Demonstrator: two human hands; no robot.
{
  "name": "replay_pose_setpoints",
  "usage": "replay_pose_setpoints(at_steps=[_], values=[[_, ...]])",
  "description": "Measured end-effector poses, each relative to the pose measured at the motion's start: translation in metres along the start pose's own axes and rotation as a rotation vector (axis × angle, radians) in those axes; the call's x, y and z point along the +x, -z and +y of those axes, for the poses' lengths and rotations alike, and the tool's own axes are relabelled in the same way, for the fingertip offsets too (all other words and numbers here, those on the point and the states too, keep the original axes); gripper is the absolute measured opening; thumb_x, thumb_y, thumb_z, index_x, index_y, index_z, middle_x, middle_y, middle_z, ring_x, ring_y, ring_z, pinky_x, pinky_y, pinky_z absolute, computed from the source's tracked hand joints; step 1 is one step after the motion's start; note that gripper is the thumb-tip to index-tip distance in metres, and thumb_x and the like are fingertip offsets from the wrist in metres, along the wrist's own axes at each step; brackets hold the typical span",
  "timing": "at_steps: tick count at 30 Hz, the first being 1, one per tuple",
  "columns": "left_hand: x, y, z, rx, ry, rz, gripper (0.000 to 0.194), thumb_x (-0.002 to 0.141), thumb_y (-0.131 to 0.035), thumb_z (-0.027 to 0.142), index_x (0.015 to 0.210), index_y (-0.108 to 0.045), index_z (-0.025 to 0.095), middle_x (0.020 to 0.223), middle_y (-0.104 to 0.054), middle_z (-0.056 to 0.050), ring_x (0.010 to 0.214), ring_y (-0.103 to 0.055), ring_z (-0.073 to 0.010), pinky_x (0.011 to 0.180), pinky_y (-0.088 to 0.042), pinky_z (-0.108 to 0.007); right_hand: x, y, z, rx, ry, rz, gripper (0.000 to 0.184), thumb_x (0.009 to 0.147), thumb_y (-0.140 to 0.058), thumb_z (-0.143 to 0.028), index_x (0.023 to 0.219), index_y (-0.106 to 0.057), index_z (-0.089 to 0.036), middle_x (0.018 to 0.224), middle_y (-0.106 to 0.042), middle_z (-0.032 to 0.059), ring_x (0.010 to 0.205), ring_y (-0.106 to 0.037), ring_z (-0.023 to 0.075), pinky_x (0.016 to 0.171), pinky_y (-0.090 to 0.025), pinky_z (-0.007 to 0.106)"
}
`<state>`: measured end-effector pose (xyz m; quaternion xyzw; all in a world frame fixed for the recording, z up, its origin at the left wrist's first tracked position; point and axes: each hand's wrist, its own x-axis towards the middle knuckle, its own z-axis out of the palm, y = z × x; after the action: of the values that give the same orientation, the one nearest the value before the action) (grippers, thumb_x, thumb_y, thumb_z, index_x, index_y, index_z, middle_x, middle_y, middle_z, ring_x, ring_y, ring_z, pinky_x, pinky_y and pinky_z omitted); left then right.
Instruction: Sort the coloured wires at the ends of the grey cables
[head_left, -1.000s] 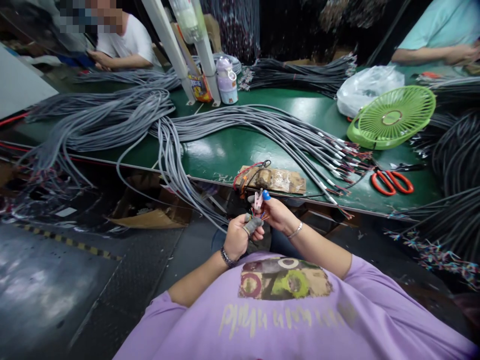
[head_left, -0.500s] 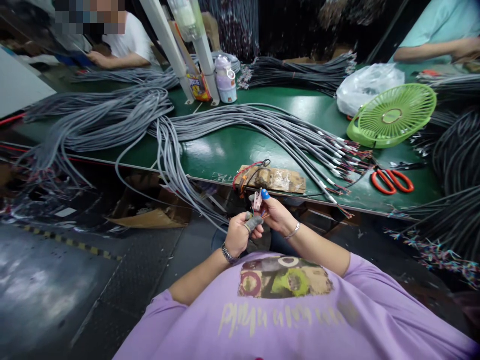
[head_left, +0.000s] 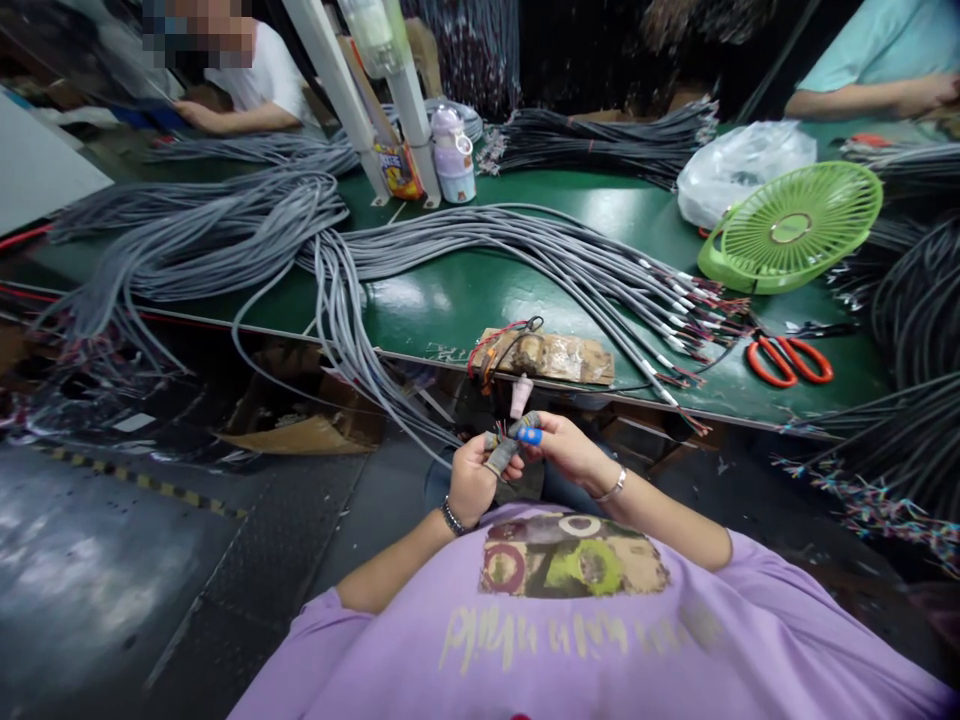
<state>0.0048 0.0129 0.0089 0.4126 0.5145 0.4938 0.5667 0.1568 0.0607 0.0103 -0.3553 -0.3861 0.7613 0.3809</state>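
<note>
In the head view, pale lettering (head_left: 495, 645) is running upside down, unreadable, across my soft lilac shirt (head_left: 405, 620). My left hand (head_left: 474, 482) is pinching thin wires (head_left: 502, 430) before the glossy green bench (head_left: 420, 310); my right hand (head_left: 571, 452) is curling alongside, its grip unclear.

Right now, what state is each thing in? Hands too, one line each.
Left hand: closed, pinching thin wires.
Right hand: fingertips at the wires, grip unclear.
Gray cables: bunched on the bench, coloured wire ends bared at right.
Scissors: lying on the bench; blades open or shut, can't tell.
Green fan: tilted; running or not, can't tell.
Bottle: upright, top on.
Plastic bag: crumpled.
</note>
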Motion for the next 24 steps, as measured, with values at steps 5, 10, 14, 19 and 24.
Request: replay_pose_setpoints(at_steps=[5, 10, 14, 19, 24], values=[[0.0, -0.002, 0.008, 0.082, -0.002, -0.073, 0.027, 0.068, -0.075, 0.038, 0.07, -0.062, 0.015, 0.057, -0.066, -0.001, 0.049, -0.061, -0.0134, 0.05, -0.051, -0.024, -0.003, -0.004, 0.0, -0.178, 0.12, 0.041, 0.031, 0.063, -0.078, -0.041, 0.07, -0.065, -0.015, 0.063, -0.06, -0.0004, 0.055, -0.048, 0.009, 0.053, -0.039, 0.023], [-0.001, -0.002, 0.003, 0.004, -0.017, 0.037, 0.027, 0.071, -0.071, 0.042, 0.071, -0.061, 0.016, 0.059, -0.067, -0.001, 0.048, -0.061, -0.0127, 0.049, -0.05, -0.024, -0.001, -0.009, 0.002, -0.221, 0.115, 0.137, 0.033, 0.063, -0.077, -0.044, 0.068, -0.063, -0.015, 0.056, -0.055, -0.0028, 0.05, -0.043, 0.0081, 0.05, -0.035, 0.023], [-0.001, -0.003, -0.005, -0.1, -0.004, 0.129, 0.029, 0.073, -0.068, 0.044, 0.073, -0.06, 0.017, 0.059, -0.067, -0.001, 0.045, -0.059, -0.0114, 0.046, -0.046, -0.022, -0.001, -0.013, 0.006, -0.169, 0.132, 0.151, 0.033, 0.061, -0.079, -0.043, 0.068, -0.063, -0.015, 0.057, -0.056, -0.0028, 0.052, -0.044, 0.0083, 0.051, -0.037, 0.023], [0.0, -0.003, 0.0, -0.156, -0.017, 0.145, 0.028, 0.072, -0.069, 0.043, 0.075, -0.061, 0.017, 0.058, -0.066, 0.0, 0.043, -0.058, -0.0098, 0.043, -0.043, -0.02, 0.003, -0.006, 0.007, 0.008, 0.047, 0.097, 0.039, 0.063, -0.076, -0.052, 0.07, -0.063, -0.015, 0.059, -0.056, -0.0018, 0.052, -0.046, 0.0083, 0.054, -0.042, 0.024], [0.003, -0.008, 0.007, -0.16, -0.038, 0.104, 0.026, 0.074, -0.067, 0.041, 0.076, -0.061, 0.016, 0.059, -0.066, 0.0, 0.043, -0.058, -0.0095, 0.041, -0.042, -0.019, 0.022, 0.002, -0.004, 0.268, -0.151, 0.064, 0.056, 0.077, -0.051, -0.069, 0.08, -0.065, -0.015, 0.069, -0.061, 0.0035, 0.057, -0.053, 0.0105, 0.054, -0.046, 0.023]])
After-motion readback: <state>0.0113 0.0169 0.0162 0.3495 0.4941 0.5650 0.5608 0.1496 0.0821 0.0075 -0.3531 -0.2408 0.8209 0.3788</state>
